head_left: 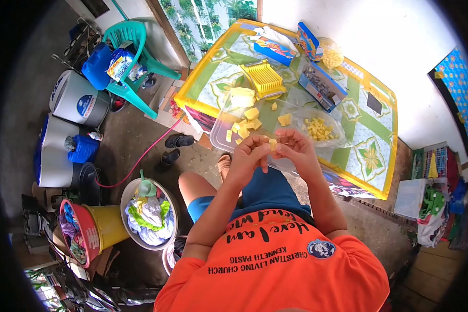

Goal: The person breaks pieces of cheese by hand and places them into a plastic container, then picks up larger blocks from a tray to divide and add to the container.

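My left hand (251, 155) and my right hand (298, 152) meet over the near edge of the table. Their fingertips pinch a small pale yellow chunk (272, 145) between them. Just beyond the hands lies a clear plastic tray (219, 136), where larger yellow chunks (251, 114) are heaped at the left. A pale yellow block (242, 96) rests at the tray's far left corner. Right of my right hand, a clear container (339, 136) holds many small yellow cubes (318, 128).
A yellow slotted rack (265, 79), blue boxes (274, 51) and a tub of yellow pieces (330, 54) stand farther back on the patterned tablecloth (371, 158). A green chair (135, 36), a laundry basin (174, 229) and a pink hose (135, 165) are to the left.
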